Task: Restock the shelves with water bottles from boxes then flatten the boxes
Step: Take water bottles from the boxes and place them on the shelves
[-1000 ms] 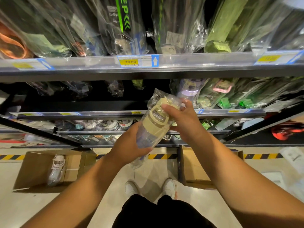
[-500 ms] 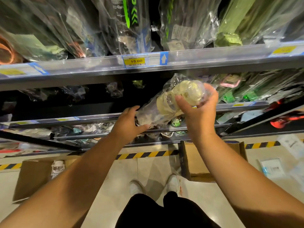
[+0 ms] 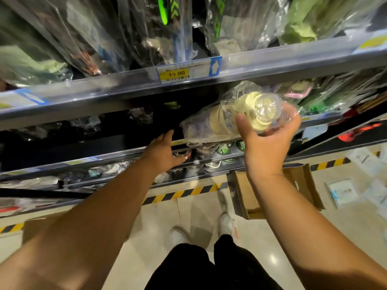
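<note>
Shelves [image 3: 83, 162] fill the upper frame and an opened box [image 3: 301, 185] stands on the floor at lower right. The step looks like stocking: the wrapped water bottle [image 3: 222, 122] lies tilted at centre right, its far end at the middle shelf's front edge. The right hand [image 3: 266, 147] has its grip curled round the lid end, and probably must push the bottle deeper, then let go. The left hand [image 3: 163, 151], which held the bottle half a second ago, is now released just left of it.

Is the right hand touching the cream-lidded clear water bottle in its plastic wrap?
Touching: in the head view the right hand grips the bottle, thumb across its wrap.
</note>
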